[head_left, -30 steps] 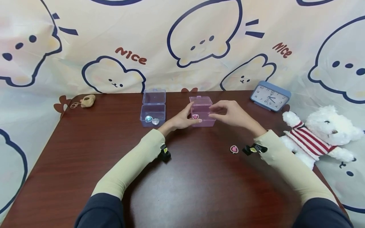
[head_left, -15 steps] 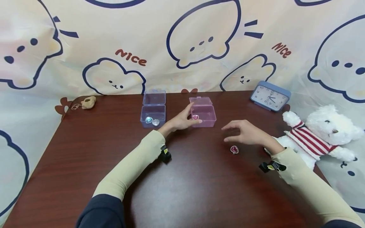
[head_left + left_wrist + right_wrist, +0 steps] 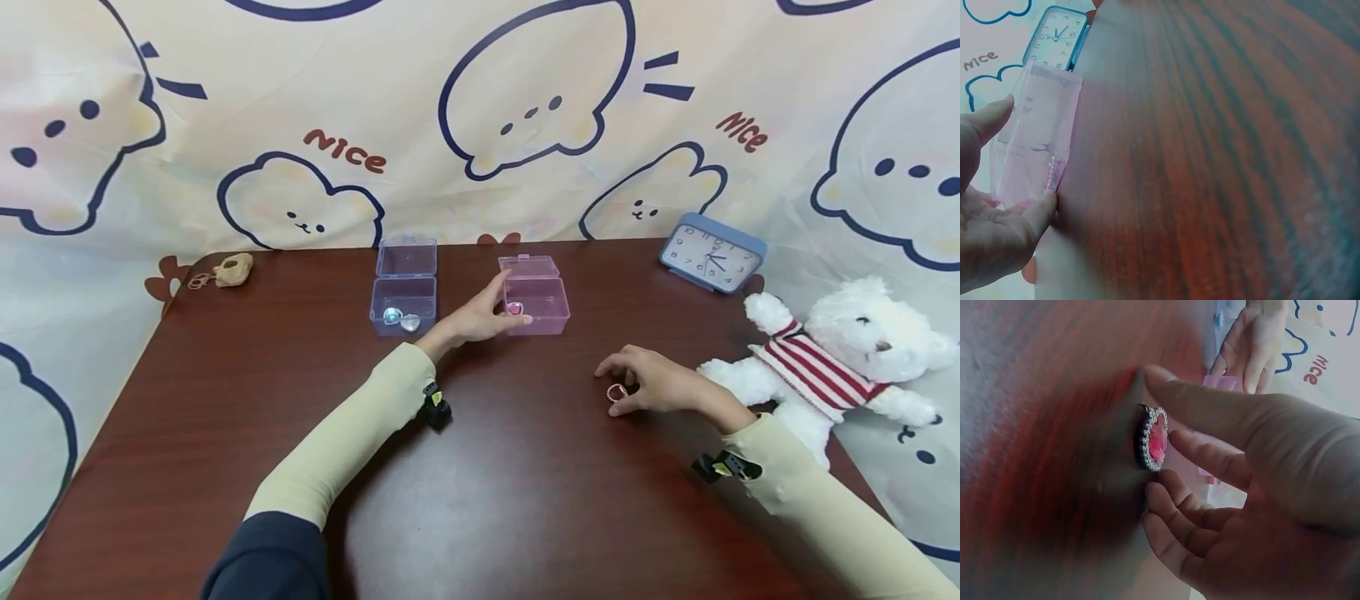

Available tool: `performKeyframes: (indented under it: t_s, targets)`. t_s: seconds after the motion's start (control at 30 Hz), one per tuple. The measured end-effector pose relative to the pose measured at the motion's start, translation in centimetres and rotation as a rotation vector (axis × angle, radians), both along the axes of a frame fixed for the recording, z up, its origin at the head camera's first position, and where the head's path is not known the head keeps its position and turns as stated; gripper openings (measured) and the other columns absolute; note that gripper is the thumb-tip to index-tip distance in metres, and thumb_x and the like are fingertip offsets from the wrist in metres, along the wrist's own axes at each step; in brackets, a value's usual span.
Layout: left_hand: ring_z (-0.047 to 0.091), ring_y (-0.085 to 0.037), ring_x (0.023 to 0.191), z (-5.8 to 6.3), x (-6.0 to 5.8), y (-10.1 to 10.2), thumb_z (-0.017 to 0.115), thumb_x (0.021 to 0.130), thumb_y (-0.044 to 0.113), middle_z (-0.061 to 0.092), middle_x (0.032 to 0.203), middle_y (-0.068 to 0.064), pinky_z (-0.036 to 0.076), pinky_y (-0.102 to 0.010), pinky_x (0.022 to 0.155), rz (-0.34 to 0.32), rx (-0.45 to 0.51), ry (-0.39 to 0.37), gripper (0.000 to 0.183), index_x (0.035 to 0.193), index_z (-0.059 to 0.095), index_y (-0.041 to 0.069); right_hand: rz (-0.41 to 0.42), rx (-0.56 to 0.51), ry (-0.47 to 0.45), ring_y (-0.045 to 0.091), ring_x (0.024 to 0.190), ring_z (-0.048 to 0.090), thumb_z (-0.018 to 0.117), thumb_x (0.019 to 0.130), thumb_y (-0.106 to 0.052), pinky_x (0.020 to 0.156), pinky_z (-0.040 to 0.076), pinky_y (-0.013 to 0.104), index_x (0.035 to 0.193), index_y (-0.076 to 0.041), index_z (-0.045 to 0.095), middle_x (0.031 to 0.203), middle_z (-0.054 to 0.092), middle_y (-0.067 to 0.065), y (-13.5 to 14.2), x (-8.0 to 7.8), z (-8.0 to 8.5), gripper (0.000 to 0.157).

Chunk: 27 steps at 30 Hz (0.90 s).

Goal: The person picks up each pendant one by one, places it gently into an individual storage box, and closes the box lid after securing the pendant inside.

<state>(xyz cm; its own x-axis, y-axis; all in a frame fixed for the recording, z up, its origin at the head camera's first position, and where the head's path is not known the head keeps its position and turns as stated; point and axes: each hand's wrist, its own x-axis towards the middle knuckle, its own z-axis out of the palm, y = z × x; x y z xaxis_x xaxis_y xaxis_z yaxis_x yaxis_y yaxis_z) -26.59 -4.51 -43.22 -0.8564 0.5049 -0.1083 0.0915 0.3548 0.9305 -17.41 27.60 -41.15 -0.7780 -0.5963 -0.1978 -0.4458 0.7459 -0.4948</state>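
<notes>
In the head view my left hand [image 3: 474,319] holds a clear pink plastic box [image 3: 546,318] at its left side, thumb at the front and fingers toward the back. The box's lid [image 3: 528,267] is raised. Inside lies a pink gem charm [image 3: 514,308]. My right hand [image 3: 660,381] is down at the table around a second charm [image 3: 617,392]. In the right wrist view this charm [image 3: 1157,439] shows a faceted pink-red stone rimmed with small clear stones, lying between the thumb and the fingers. No firm pinch shows.
A bluish-purple clear box [image 3: 402,307] with two shiny charms stands open to the left. A blue clock [image 3: 712,253] and a white teddy bear [image 3: 832,354] are on the right. A small beige trinket [image 3: 232,269] lies far left. A printed cloth hangs behind the table [image 3: 480,483].
My right hand has moved from the pink box toward the right and nearer to me, down to the charm on the table. My left hand stays at the box.
</notes>
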Motion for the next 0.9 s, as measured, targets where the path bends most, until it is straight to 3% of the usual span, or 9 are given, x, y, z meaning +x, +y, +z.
performKeyframes:
  t_s: [0.3,0.47,0.6,0.9]
  targets:
    - [0.026,-0.033,0.158,0.1,0.0,0.0,0.075,0.095,0.029,0.024,0.168,-0.023,0.023,-0.047,0.129,0.000,-0.019,-0.001,0.102,0.166,0.003,0.013,-0.021,-0.061,0.014,0.010,0.082,0.056,0.086,0.085,-0.021,0.074,0.050,0.025,0.113,-0.011,0.070,0.096,0.062,0.002,0.1,0.8,-0.7,0.034]
    - [0.034,-0.032,0.154,0.2,0.0,0.0,0.075,0.095,0.026,0.028,0.167,-0.024,0.022,-0.047,0.129,-0.002,-0.001,0.003,0.101,0.166,0.004,0.012,-0.013,-0.091,0.039,0.009,0.080,0.060,0.082,0.088,-0.017,0.071,0.053,0.023,0.109,-0.009,0.072,0.092,0.065,0.001,-0.1,0.8,-0.9,0.024]
    - [0.030,-0.032,0.156,0.2,0.0,0.1,0.075,0.095,0.026,0.026,0.167,-0.025,0.020,-0.047,0.130,0.001,-0.011,0.012,0.101,0.166,0.004,0.012,-0.015,-0.091,0.069,0.009,0.079,0.060,0.081,0.088,-0.014,0.071,0.053,0.022,0.105,-0.011,0.074,0.090,0.065,-0.001,-0.3,0.7,-1.1,0.019]
    - [0.026,-0.031,0.158,0.2,0.1,0.1,0.075,0.095,0.027,0.025,0.168,-0.024,0.018,-0.047,0.131,0.002,-0.007,0.007,0.101,0.166,0.004,0.012,-0.019,-0.120,0.166,0.008,0.075,0.060,0.083,0.086,-0.013,0.066,0.053,0.021,0.104,-0.008,0.075,0.086,0.066,-0.001,-0.6,0.7,-1.5,0.020]
